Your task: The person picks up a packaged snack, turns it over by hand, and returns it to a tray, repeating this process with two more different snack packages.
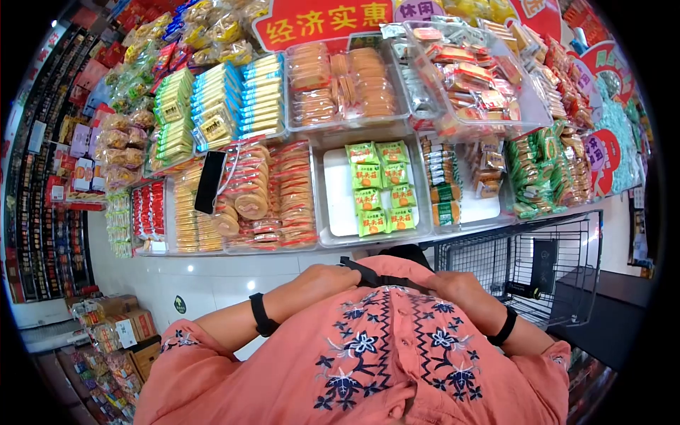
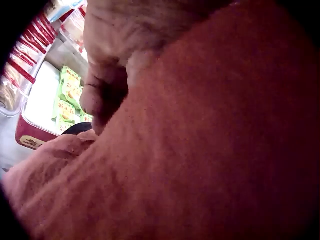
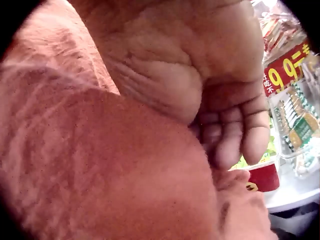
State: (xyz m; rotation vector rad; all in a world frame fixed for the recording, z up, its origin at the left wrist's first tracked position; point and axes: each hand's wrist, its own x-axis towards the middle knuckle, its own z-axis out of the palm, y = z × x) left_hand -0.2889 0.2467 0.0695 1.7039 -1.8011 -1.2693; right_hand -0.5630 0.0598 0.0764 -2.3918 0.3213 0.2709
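Observation:
A black strap [image 1: 386, 278] runs across the front of the pink embroidered shirt [image 1: 397, 340] at waist height. At its left end, my left hand [image 1: 326, 280] grips it, with a dark strap piece sticking up beside the fingers. My right hand [image 1: 459, 289] holds the other end, its fingertips partly hidden in the head view. The left wrist view shows the left hand [image 2: 125, 45] with bent fingers against the shirt. In the right wrist view the right hand [image 3: 190, 65] has curled fingers; what lies inside them is hidden there.
Beyond the waist stands a display of packaged snacks, including a bin [image 1: 334, 230] with green packets [image 1: 367, 202]. A black phone [image 1: 210, 183] rests over the snacks at left. A wire shopping cart [image 1: 567, 283] is at right; cartons [image 1: 134, 327] stand at lower left.

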